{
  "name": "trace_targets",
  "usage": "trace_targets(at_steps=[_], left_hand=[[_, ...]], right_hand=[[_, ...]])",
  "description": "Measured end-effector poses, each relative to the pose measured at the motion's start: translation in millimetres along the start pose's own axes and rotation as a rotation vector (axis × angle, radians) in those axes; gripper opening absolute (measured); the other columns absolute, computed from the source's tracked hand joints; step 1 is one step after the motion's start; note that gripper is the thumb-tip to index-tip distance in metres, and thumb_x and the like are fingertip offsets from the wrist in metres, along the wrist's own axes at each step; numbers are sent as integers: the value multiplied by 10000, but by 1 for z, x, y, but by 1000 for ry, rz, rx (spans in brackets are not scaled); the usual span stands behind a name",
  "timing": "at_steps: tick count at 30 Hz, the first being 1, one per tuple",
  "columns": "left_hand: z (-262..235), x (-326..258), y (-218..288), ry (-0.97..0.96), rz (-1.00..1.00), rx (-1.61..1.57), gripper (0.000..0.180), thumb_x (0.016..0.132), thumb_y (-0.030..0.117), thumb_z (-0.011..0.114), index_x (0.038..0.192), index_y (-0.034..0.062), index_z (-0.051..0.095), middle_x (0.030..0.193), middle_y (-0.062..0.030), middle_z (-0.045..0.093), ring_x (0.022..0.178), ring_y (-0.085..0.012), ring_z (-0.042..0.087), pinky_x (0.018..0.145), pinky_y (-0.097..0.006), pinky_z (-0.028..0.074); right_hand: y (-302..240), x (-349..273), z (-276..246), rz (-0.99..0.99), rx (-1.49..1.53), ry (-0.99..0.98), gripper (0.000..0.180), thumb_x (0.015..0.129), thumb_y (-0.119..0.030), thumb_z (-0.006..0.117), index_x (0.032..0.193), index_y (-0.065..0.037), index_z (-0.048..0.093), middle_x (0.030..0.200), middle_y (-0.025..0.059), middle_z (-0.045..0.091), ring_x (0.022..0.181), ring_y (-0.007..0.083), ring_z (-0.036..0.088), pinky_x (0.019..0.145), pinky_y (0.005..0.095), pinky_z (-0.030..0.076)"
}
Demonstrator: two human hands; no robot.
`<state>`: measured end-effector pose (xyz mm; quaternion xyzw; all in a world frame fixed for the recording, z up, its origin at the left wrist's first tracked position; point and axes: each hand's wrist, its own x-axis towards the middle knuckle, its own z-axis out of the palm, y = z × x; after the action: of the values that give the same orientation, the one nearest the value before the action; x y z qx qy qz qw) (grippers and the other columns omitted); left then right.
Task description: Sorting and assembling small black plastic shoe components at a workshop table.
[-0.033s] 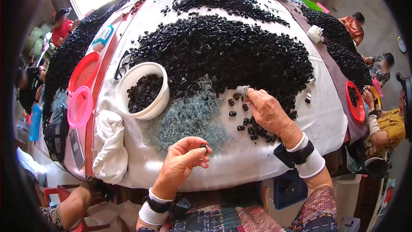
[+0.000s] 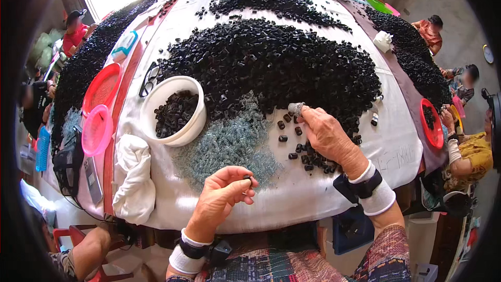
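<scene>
My left hand (image 2: 222, 196) is raised over the table's near edge, thumb and fingers pinched on a small black plastic piece (image 2: 247, 179). My right hand (image 2: 329, 133) reaches to the near edge of a large heap of black plastic pieces (image 2: 266, 62), a grey wrap (image 2: 296, 109) around one fingertip. Its fingers are drawn together, and whatever they grip is hidden. Several loose black pieces (image 2: 313, 162) lie beneath and beside it. Between my hands and a white bowl (image 2: 147, 120) of black pieces spreads a pile of small, clear bluish springs or coils (image 2: 229, 146).
A crumpled white cloth (image 2: 134, 177), a phone (image 2: 94, 180), eyeglasses (image 2: 150, 78), a red basket (image 2: 103, 89) and a pink basket (image 2: 97, 129) lie to the left. A red tray (image 2: 432, 122) is at the right. Several people sit around the white-covered table (image 2: 292, 211).
</scene>
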<state>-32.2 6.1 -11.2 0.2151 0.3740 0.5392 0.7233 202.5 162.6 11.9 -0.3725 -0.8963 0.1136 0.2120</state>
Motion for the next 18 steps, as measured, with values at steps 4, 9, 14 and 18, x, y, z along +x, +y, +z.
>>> trace_targets(at_steps=[4, 9, 14, 18], left_hand=[[1, 5, -1, -31, -5, -2, 166, 887, 38, 602, 1052, 28, 617, 921, -128, 657, 757, -165, 625, 635, -289, 540], [1, 11, -2, -74, -26, -41, 182, 881, 46, 638, 1060, 17, 613, 935, -117, 669, 773, -157, 642, 655, -282, 550], [-1, 9, -3, -63, -32, -33, 184, 874, 46, 649, 1052, 19, 611, 928, -111, 669, 767, -157, 645, 651, -280, 550], [2, 7, -4, -42, -30, -30, 171, 874, 38, 633, 1044, 21, 611, 918, -117, 664, 759, -164, 639, 639, -284, 547]], right_hand=[[16, 13, 10, 23, -6, -17, 263, 788, 41, 514, 1050, 16, 525, 952, 176, 609, 894, 355, 573, 807, 415, 473], [28, 26, 11, 40, -217, 19, 356, 806, 20, 479, 1157, -25, 514, 1007, 161, 599, 930, 347, 555, 854, 408, 482], [33, 34, 13, -1, -150, -81, 381, 804, 29, 487, 1178, -40, 514, 1003, 151, 602, 921, 338, 566, 835, 409, 496], [33, 37, 32, -18, -123, -17, 384, 810, 19, 497, 1190, -40, 514, 1030, 136, 582, 939, 313, 578, 836, 388, 504]])
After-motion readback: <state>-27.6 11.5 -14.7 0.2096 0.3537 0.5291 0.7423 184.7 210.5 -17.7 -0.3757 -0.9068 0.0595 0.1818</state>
